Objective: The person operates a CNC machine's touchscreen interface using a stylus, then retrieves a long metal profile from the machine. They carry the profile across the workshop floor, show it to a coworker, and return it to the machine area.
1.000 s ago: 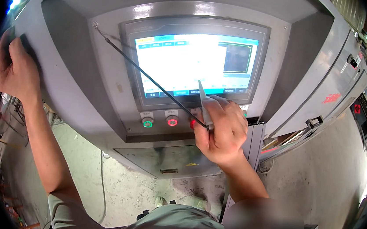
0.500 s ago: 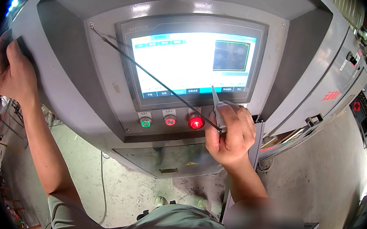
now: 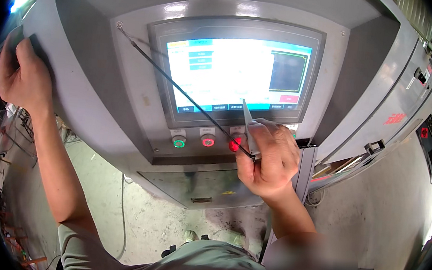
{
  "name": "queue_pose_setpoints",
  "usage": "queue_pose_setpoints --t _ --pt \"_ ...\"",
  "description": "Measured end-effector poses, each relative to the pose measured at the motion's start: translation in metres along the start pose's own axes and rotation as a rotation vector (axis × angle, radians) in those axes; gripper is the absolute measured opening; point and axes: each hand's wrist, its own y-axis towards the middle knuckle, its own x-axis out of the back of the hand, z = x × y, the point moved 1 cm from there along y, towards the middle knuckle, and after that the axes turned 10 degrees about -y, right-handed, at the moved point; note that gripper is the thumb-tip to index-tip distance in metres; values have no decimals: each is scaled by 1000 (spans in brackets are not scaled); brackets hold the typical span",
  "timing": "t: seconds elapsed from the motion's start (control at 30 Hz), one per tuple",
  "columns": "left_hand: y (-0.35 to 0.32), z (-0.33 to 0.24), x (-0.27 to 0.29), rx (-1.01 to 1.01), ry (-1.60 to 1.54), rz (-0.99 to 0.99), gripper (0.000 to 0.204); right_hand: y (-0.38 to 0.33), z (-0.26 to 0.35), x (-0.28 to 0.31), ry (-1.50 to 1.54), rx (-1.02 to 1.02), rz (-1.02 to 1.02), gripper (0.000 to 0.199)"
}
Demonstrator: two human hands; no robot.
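My right hand (image 3: 271,158) is closed around a pale grey, tapered stylus (image 3: 248,118). The stylus points up, its tip at the lower edge of the lit touchscreen (image 3: 227,73); I cannot tell whether it touches. A dark coiled cord (image 3: 188,97) runs slantwise across the screen from a screw at the panel's upper left to the stylus. At far left, my left hand (image 3: 26,77) rests against the outer edge of the grey machine housing (image 3: 78,77), fingers stretched upward and thumb apart. Part of its fingers is hidden.
Below the screen sit a green-lit button (image 3: 179,141), a red-lit button (image 3: 208,140) and a larger red button (image 3: 235,143), partly behind my right hand. A lower panel (image 3: 203,186) carries a small handle. On the concrete floor (image 3: 97,181) lies a cable (image 3: 123,214).
The screen page has changed: a row of blue buttons gave way to a short column, and a red button appeared. The stylus tip has moved left along the screen's lower edge. The view shifted slightly.
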Motion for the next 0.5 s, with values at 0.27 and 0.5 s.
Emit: queue_pose_setpoints --t 0.27,0.5 --pt "1 0 1 17 -32 -5 22 0 3 -6 -6 -29 9 30" --pt "1 2 1 2 -33 -21 21 -2 -2 -11 -34 -9 13 28"
